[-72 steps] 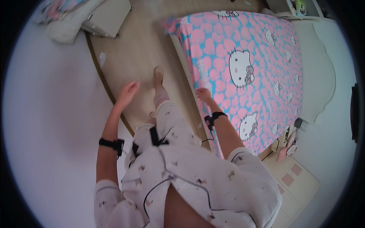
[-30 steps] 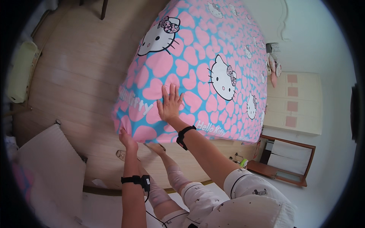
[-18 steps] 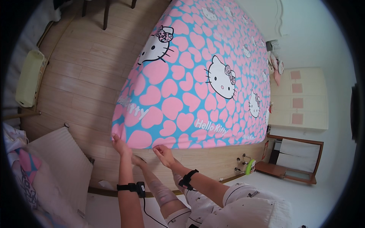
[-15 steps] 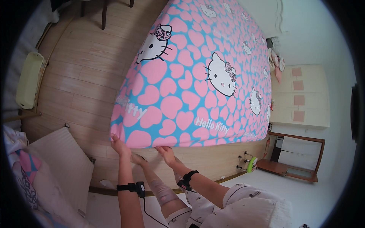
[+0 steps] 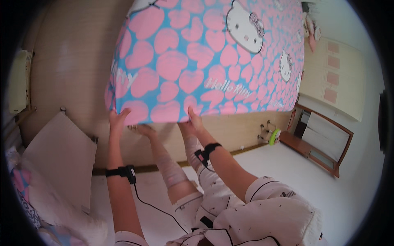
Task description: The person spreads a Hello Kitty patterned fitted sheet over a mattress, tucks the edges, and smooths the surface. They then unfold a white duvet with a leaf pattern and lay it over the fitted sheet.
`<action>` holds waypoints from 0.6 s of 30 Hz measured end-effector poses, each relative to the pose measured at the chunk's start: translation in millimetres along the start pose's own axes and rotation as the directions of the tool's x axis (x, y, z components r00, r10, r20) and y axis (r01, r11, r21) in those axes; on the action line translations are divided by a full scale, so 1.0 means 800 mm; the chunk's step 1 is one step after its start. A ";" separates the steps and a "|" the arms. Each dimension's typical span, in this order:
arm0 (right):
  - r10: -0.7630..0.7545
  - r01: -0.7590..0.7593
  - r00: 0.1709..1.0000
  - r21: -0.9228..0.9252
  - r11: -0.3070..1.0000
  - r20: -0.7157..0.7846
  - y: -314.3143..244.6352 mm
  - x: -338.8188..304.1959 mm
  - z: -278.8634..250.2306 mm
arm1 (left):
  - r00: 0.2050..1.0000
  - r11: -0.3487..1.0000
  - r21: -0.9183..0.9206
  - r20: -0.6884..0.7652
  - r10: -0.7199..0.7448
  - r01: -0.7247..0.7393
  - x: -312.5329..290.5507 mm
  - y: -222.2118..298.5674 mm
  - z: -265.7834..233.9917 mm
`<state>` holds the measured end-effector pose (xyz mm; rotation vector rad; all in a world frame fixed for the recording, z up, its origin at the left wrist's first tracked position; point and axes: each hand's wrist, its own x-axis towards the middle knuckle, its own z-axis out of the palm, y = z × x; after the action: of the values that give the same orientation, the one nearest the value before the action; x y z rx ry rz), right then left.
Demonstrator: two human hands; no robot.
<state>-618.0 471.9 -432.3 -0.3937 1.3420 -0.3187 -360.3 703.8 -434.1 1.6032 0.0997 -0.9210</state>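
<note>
While its thumb lies along the near edge of the bedsheet (image 5: 164, 67), the left hand (image 5: 117, 121), left of centre, grasps the cloth at the corner; its other fingers are mostly hidden. The right hand (image 5: 195, 122), near the middle of the frame, pinches the same edge, thumb on top and fingers tucked out of sight beneath the cloth.

The bedsheet, pink hearts on blue with white cartoon cat faces, covers the bed across the upper middle and upper right of the frame. Each forearm wears a black strap with a small device, the left one (image 5: 121, 174) trailing a thin cable. Below the sheet's edge, the person's legs stand on the pale wood-look floor (image 5: 69, 61).

At lower left are a light ribbed suitcase (image 5: 61, 153) and a heap of pale and coloured fabric (image 5: 61, 209); a cream trough-shaped container (image 5: 18, 84) stands at the left rim. Toward the right lie a round green-edged object (image 5: 274, 136), a brown wood-framed piece of furniture (image 5: 305, 148) and, above it, a cream cabinet (image 5: 349, 88) with pink squares.
</note>
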 end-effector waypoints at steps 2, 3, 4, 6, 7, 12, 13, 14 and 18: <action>-0.022 0.023 0.999 -0.011 1.000 0.030 0.012 0.009 -0.010 | 0.995 0.970 0.243 0.092 -0.045 0.021 0.001 0.000 -0.003; -0.042 0.042 0.999 -0.031 0.999 -0.011 0.016 0.011 -0.013 | 0.997 0.968 0.250 0.070 -0.037 0.019 0.004 -0.001 -0.003; -0.036 0.035 0.999 -0.061 0.998 -0.005 0.018 0.011 -0.015 | 0.998 0.967 0.255 0.051 -0.025 0.011 0.008 -0.003 -0.003; -0.020 0.013 0.998 -0.126 0.992 -0.056 0.018 0.010 -0.016 | 0.998 0.966 0.249 0.016 -0.068 0.061 0.017 -0.012 0.000; -0.033 0.025 0.998 -0.147 0.989 -0.053 0.017 0.010 -0.015 | 0.996 0.965 0.247 0.002 -0.087 0.084 0.021 -0.018 0.000; 0.096 -0.123 0.983 -0.173 0.977 -0.158 0.015 0.025 -0.020 | 0.979 0.956 0.291 -0.177 0.098 -0.043 0.038 -0.074 0.001; 0.094 -0.119 0.986 -0.185 0.975 -0.138 0.013 0.033 -0.025 | 0.972 0.958 0.280 -0.201 0.119 -0.059 0.038 -0.088 0.000; 0.117 -0.144 0.983 -0.192 0.971 -0.143 0.011 0.042 -0.033 | 0.969 0.972 0.232 -0.244 0.035 0.023 0.035 -0.099 -0.003; 0.120 -0.124 0.989 -0.048 0.991 -0.084 -0.006 0.080 -0.071 | 0.853 0.885 -0.028 -0.252 -0.456 0.465 0.017 -0.115 0.004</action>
<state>-660.9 434.0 -496.0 -0.3444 1.4503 -0.1990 -402.4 720.7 -515.4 1.7574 0.6784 -1.0789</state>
